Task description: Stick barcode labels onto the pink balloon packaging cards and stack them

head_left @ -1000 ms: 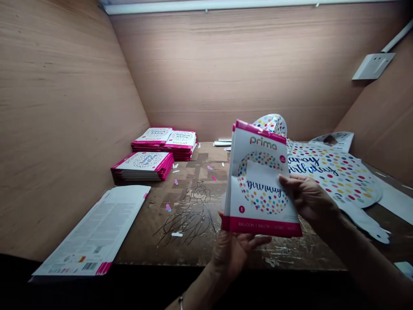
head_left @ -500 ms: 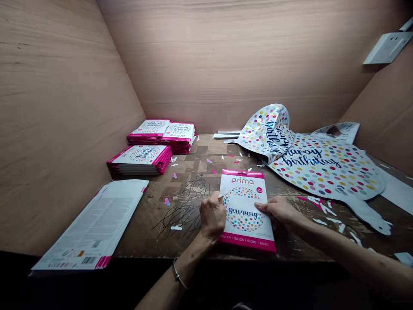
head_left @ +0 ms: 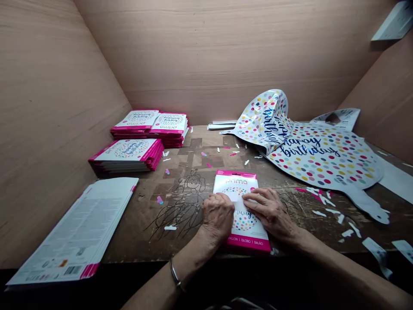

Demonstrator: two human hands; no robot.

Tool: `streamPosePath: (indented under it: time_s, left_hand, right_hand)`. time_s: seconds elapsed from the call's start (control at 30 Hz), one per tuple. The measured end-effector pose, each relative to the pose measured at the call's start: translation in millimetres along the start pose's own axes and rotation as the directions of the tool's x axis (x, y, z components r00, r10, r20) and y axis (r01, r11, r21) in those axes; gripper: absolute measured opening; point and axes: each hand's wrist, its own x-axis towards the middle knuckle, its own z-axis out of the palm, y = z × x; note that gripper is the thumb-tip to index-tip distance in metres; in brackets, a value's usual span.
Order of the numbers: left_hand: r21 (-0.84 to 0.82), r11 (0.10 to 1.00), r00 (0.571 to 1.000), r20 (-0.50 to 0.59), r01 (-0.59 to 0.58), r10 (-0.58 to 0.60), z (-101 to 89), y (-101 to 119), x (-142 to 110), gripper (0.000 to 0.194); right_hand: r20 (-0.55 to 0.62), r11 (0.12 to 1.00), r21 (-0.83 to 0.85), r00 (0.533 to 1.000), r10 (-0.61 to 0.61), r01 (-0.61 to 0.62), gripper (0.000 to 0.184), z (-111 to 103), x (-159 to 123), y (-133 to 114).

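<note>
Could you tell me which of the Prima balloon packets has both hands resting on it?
The lone face-up packet at the front, under the left hand and right hand; the stacked packets and the barcode-side-up packet at far left are untouched.

**What we can read: prima and happy birthday**
On the packet (head_left: 232, 177) at lower centre we read "prima" and "BALLON | GLOBO | BALÃO". The stacked packets (head_left: 135, 122) at upper left show "prima" and "happy birthday" upside down. The foil balloon (head_left: 322, 157) at right says "happy birthday". A barcode (head_left: 72, 270) sits lower left.
</note>
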Motion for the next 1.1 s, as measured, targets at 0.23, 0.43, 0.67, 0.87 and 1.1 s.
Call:
streamPosePath:
  time_s: [0.23,0.43,0.67,0.87,1.1]
  left_hand:
    - [0.406,0.907,0.993,0.090,-0.112,0.082,2.0,13,3,0.035]
    - [0.501,0.855,0.988,0.127,-0.138,0.086,5.4,16,6,0.034]
    - [0.329,0.925,0.980,0.004,-0.187,0.197,9.9,-3,-15,0.046]
    - [0.089,0.919,0.918,-0.069,-0.384,0.390,11.7,-32,-27,0.046]
    - [-0.085,0.830,0.834,-0.066,-0.552,0.548,10.4,-53,-24,0.043]
  right_hand:
    - [0.265,0.997,0.081,0.964,-0.029,0.008,0.040,-10,-3,3]
    - [0.257,0.998,0.058,0.966,-0.020,0.005,0.042,-9,3,-5]
    - [0.226,0.999,0.036,0.974,-0.025,0.018,0.040,-8,0,-4]
    - [0.227,0.999,0.010,0.973,-0.046,0.044,0.042,-6,-1,-1]
    - [0.229,0.999,0.005,0.972,-0.040,0.040,0.042,-4,-2,-1]
